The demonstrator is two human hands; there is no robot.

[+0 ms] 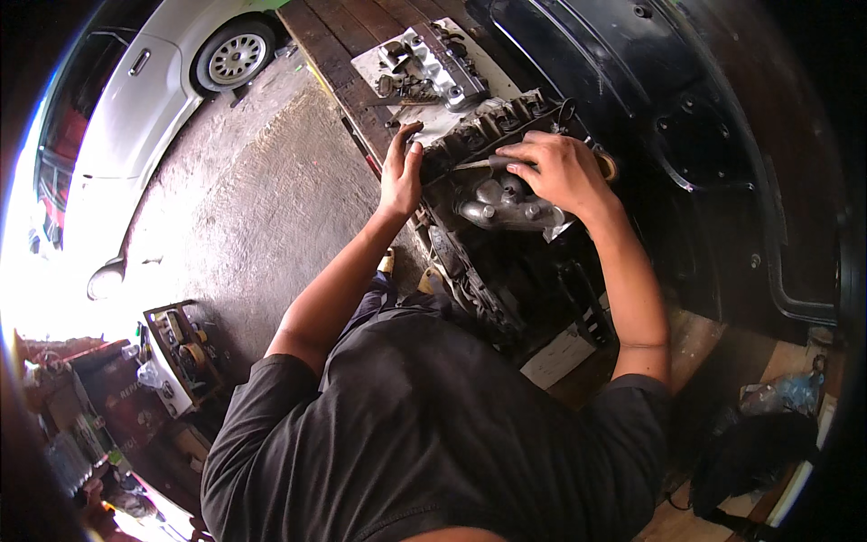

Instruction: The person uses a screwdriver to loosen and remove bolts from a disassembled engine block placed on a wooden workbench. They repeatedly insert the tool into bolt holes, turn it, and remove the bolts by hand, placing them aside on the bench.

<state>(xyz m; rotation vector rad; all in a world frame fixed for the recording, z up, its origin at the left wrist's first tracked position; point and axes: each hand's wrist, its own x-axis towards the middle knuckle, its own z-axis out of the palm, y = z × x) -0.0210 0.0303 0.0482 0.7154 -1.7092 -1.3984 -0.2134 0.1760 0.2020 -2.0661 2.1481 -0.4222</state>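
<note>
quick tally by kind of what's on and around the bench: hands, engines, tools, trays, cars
hands: 2 (left hand, right hand)
engine: 1
tool in the right hand: 1
parts tray: 1
car: 1
total: 6

Engine block on a plank workbench, person's hands at its far end

The engine block (492, 226) lies on the workbench (334, 27), running from the near edge toward the middle. The left hand (402, 172) rests on the block's left far corner; the right hand (560, 172) lies on its top to the right, closed around a tool (479, 164). Behind the block, toward the bench's far end, a sheet (370, 65) carries loose engine parts (433, 63). A car (153, 108) stands on the floor well left of the bench.
</note>
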